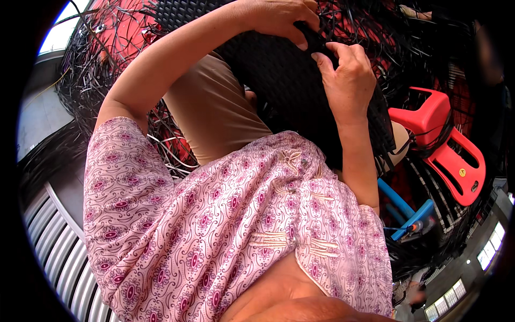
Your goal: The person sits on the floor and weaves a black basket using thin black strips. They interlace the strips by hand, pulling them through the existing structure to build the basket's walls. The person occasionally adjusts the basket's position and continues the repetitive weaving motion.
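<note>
A black woven panel (pixel 273 67), wicker-like in texture, lies across my lap. My left hand (pixel 276 19) reaches over its far edge, thumb and fingers bent round a dark strip (pixel 308 33) there. Close by on the right, my right hand (pixel 351 78) pinches at the same edge with thumb and forefinger. The black material between the hands is too dark to make out in detail. Another black woven part (pixel 185 12) with a visible weave stands beyond my left forearm.
Loose black strips (pixel 86 80) lie in tangled heaps over a red ground sheet (pixel 126 27). To the right are a red plastic seat (pixel 429 115) and a blue frame-like thing (pixel 413 220). White curved slats (pixel 59 252) stand at lower left. A blurred person (pixel 416 295) is at lower right.
</note>
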The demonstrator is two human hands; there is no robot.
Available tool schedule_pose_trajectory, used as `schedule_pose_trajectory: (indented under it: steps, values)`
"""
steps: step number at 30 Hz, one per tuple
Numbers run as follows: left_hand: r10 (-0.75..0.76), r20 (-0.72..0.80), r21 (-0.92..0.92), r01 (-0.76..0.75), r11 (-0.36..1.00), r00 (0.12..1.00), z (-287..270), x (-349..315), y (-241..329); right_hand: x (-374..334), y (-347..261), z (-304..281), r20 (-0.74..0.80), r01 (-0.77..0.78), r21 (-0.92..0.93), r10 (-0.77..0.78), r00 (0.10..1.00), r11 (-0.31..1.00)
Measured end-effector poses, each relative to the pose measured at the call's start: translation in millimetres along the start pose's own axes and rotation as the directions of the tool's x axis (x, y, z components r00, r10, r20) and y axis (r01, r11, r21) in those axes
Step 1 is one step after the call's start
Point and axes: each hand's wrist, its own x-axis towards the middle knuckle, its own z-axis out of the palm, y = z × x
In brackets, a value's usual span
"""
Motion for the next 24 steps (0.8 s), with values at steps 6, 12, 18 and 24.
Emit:
schedule_pose_trajectory:
  steps: [6,12,18,24]
  values:
    - [-0.05,-0.045,-0.058,0.047,0.997,0.998,8.5,-1.0,2.6,7.1,-4.7,-1.2,0.085,-0.103,-0.039,0.106,0.991,0.994]
    - [-0.072,-0.056,-0.106,0.065,0.992,0.996,6.0,-3.9,4.6,25.1,4.0,-2.9,0.198,-0.078,0.067,0.064,0.978,0.995]
    - [-0.051,-0.047,-0.169,0.042,0.985,0.998,4.1,-1.3,2.1,35.6,13.8,2.8,0.373,-0.34,0.226,0.241,0.896,0.913]
    - [-0.034,-0.027,-0.229,0.027,0.973,0.999,9.7,2.5,-6.7,38.9,8.1,-2.8,0.414,-0.375,0.165,0.282,0.866,0.912]
